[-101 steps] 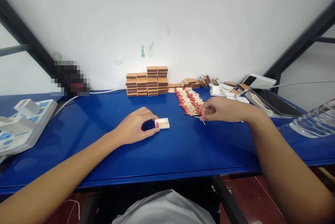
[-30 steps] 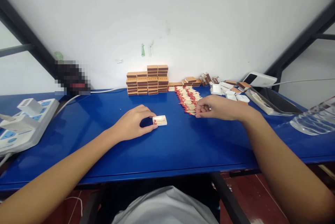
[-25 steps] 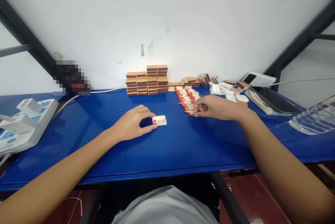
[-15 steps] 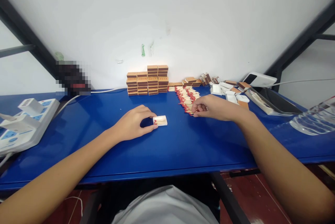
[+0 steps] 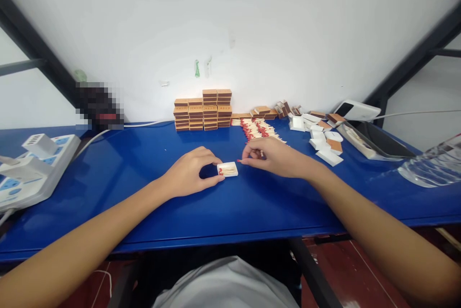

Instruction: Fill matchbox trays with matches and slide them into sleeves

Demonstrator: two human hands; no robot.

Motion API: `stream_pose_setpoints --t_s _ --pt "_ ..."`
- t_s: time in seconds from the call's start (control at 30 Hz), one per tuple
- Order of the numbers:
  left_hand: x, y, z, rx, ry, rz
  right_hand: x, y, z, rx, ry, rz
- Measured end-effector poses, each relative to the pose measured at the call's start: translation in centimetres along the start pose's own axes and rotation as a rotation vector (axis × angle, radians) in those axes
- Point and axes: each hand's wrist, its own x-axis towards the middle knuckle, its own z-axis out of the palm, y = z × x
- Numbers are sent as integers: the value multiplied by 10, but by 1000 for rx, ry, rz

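Between its thumb and forefinger, my left hand [image 5: 192,171] holds the end of a small white matchbox tray [image 5: 234,169] on the blue table. Several red-headed matches [image 5: 226,170] lie inside that tray. Just to its right, my right hand [image 5: 268,155] is closed in a pinch on matches [image 5: 240,161], with red heads poking out toward the tray; how many it grips I cannot tell. Behind the right hand spreads a loose pile of matches [image 5: 257,129], partly covered by the hand.
Stacked matchboxes [image 5: 202,113] stand against the wall. At the right lie white matchbox trays [image 5: 319,142] and brown sleeves [image 5: 334,146], near a white device [image 5: 358,109] and clear plastic [image 5: 432,164]. A power strip [image 5: 46,173] with chargers sits at the left.
My right hand has moved left from the match pile, bringing matches close to the tray. My left hand and the tray have shifted slightly right. Another white tray now shows at the right.
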Motion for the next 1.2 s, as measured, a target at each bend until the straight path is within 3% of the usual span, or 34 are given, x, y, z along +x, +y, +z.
stream_pose_setpoints --t_s 0.13,0.23,0.33,0.43,0.6,0.83,1.2 --pt "2 3 4 -11 13 16 11 -19 26 -38 77 -89" --pt "2 3 4 -13 13 13 13 -21 32 -39 69 -109" --pt "0 1 2 -6 2 8 8 -11 16 -17 125 -78" --pt "-1 -1 -1 2 5 18 -4 10 -15 -129 186 22" --pt "-4 -4 -6 27 -3 6 -20 41 -49 -145 4 154" --pt "-5 -5 -7 49 -18 3 -13 39 -36 -166 -103 157" --pt "-4 -4 -7 48 -26 7 -15 38 -35 -158 -117 185"
